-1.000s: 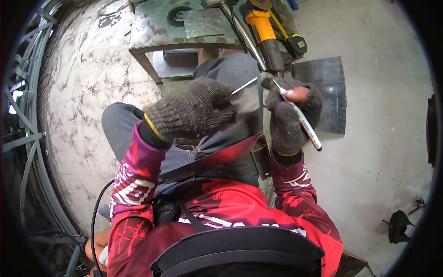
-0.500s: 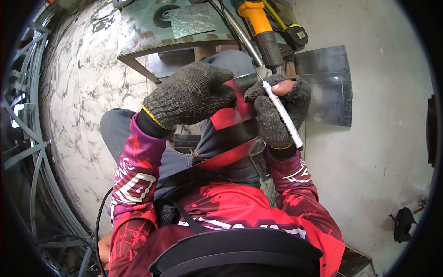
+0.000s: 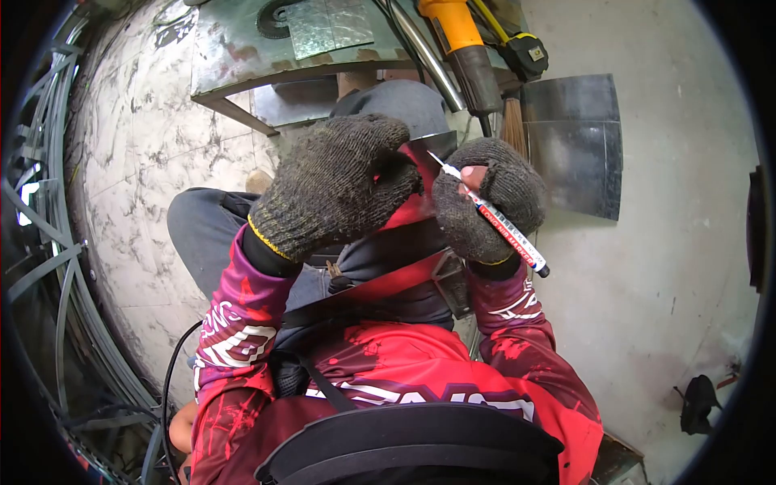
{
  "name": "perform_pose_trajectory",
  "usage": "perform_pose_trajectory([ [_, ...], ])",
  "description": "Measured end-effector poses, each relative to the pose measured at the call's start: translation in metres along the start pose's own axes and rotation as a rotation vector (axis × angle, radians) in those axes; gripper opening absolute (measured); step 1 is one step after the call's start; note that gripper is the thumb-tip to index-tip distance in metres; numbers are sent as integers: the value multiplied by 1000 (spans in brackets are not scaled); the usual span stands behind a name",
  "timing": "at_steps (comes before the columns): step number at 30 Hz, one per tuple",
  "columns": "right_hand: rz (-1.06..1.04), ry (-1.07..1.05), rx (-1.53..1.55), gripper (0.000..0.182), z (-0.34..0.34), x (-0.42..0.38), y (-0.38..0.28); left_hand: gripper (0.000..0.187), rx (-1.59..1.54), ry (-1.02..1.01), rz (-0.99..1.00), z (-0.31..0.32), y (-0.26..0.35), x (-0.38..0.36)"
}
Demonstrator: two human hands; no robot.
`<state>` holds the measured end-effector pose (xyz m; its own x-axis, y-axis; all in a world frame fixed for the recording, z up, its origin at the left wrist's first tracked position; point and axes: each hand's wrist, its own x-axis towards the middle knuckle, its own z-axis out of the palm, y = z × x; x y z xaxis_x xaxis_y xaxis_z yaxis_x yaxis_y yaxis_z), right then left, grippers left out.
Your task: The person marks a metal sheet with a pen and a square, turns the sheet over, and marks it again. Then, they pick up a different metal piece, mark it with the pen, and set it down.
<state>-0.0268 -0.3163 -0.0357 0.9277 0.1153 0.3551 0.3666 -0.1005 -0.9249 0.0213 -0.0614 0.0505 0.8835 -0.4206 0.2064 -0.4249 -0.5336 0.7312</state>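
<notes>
In a dark knitted glove, my right hand (image 3: 491,198) grips a white long-nib marker (image 3: 508,230), its bare thumb tip showing through the glove. The marker's thin nib points up and left, close to a shiny sheet metal piece (image 3: 414,212) that reflects red. My left hand (image 3: 339,186), gloved too, is closed at the left edge of that piece. Its fingertips are curled and partly hidden. Below, across my lap, lies another shiny metal strip (image 3: 380,284) with a bent dark end.
A metal table (image 3: 234,61) ahead bears a grinding disc (image 3: 273,20), a square metal plate (image 3: 331,28), a steel tube (image 3: 428,65), an orange power tool (image 3: 465,56) and a tape measure (image 3: 525,55). Sheet metal (image 3: 572,145) lies right, beside a brush (image 3: 514,129). Metal strips (image 3: 61,242) line the left.
The marker has turned so its printed label shows, and its nib has shifted left and down. My right hand is more closed around it. The view has shifted slightly.
</notes>
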Motion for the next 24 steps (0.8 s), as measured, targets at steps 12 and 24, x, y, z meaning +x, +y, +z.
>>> perform_pose_trajectory([
  [12,134,132,-85,16,10,-5,7,22,-130,18,62,4,-6,-2],
  [24,79,129,-86,16,30,12,2,20,-152,30,67,5,-3,-3],
])
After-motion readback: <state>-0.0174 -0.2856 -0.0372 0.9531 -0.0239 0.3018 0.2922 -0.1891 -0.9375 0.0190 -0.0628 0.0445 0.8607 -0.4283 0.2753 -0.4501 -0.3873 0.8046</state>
